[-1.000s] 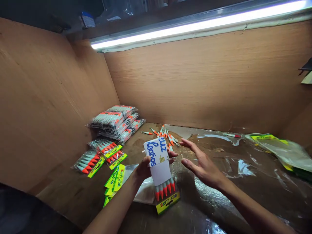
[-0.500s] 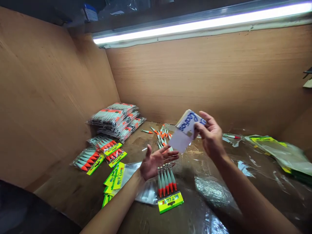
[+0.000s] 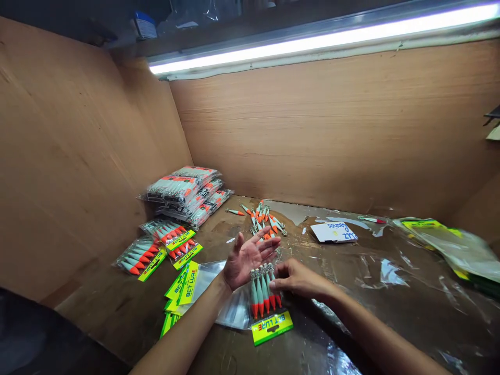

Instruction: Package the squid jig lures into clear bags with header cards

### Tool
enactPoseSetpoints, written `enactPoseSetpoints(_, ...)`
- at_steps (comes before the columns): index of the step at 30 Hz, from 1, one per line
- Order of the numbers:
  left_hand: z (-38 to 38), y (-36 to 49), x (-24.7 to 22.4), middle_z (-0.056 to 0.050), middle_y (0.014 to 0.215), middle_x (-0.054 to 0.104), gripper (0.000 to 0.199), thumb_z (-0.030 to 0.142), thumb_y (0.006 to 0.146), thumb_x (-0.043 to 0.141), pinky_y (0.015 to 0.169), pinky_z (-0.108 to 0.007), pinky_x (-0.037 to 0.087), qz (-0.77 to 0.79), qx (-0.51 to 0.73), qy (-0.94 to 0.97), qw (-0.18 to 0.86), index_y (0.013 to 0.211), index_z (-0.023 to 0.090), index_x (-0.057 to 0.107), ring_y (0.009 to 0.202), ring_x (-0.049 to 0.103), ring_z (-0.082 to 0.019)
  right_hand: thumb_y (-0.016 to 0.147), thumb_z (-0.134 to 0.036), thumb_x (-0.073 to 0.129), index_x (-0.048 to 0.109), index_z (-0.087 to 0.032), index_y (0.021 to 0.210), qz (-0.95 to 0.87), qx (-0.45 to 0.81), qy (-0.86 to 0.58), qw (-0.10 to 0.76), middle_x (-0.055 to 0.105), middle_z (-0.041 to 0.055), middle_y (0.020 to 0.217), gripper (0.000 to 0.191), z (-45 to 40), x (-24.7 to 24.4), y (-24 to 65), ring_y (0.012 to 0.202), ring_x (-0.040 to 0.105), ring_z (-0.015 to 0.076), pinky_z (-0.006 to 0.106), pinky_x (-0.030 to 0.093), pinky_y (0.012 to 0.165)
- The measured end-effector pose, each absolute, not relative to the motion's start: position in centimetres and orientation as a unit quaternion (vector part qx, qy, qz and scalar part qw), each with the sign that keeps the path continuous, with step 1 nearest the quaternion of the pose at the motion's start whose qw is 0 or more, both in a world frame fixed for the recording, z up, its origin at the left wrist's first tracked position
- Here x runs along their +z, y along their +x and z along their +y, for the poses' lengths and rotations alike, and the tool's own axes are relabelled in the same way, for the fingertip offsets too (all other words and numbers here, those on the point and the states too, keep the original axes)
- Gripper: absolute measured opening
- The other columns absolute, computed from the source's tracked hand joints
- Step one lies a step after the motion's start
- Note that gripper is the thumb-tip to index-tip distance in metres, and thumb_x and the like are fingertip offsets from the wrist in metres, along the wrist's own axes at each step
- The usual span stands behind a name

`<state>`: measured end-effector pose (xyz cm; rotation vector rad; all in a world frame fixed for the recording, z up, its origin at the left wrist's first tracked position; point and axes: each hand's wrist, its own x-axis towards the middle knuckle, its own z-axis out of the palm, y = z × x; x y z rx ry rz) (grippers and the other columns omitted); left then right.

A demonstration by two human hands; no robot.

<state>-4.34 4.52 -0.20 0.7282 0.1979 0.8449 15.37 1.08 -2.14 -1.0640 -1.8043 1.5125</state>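
A clear pack of fishing lures (image 3: 264, 294) lies in front of me, its yellow-green header toward me. The lures are pale with orange ends and have hooks at the far end. My right hand (image 3: 299, 278) pinches the pack's right side near the hooks, thumb and forefinger against it. Palm up, my left hand (image 3: 250, 258) is open just beyond and left of the hooks, with nothing in it. Under my left wrist are empty clear bags (image 3: 209, 281) with yellow header cards (image 3: 187, 286). Loose lures (image 3: 261, 213) are heaped behind my left hand.
A white card with blue handwriting (image 3: 334, 232) lies to the right. Filled packs (image 3: 146, 255) and a stack of larger packs (image 3: 183, 187) are at the left. More header bags (image 3: 449, 245) lie far right. Wooden panels (image 3: 332, 130) enclose the table under a tube light.
My right hand has put the white card down on the table at the right and come down to the pack of lures. My left hand has stayed nearly in place, open.
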Motion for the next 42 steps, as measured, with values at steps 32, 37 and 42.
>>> enactPoseSetpoints(32,3.6,-3.0,-2.0,-0.003,0.073,0.064,0.040,0.044,0.097,0.045,0.066,-0.028,0.036,0.406,0.361,0.726,0.422,0.081,0.016,0.069,0.067,0.053,-0.018,0.093,-0.017,0.054,0.064,-0.017,0.091,-0.869,-0.039,-0.434,0.233,0.067,0.0072,0.090,0.010,4.6,2.4,13.6,0.082,0.058,0.0194,0.028,0.042,0.072)
enactPoseSetpoints(37,3.9,-3.0,-1.9,-0.014,0.111,0.072,0.046,0.050,0.092,0.054,0.085,-0.035,0.047,0.329,0.375,0.589,0.636,0.115,0.013,0.069,0.101,0.066,-0.028,0.095,-0.030,0.049,0.070,-0.015,0.092,-0.680,0.176,-0.523,0.483,0.072,0.0081,0.086,0.026,7.6,1.1,16.4,0.075,0.063,0.0173,0.028,0.047,0.071)
enactPoseSetpoints(42,3.9,-3.5,-1.3,-0.021,0.125,0.066,0.050,0.047,0.092,0.056,0.076,-0.033,0.053,0.315,0.420,0.449,0.723,0.128,0.012,0.061,0.105,0.067,-0.030,0.092,-0.044,0.048,0.072,-0.008,0.101,-0.585,0.168,-0.589,0.532,0.074,0.0107,0.085,0.044,8.5,2.7,26.7,0.063,0.064,0.0153,0.027,0.052,0.064)
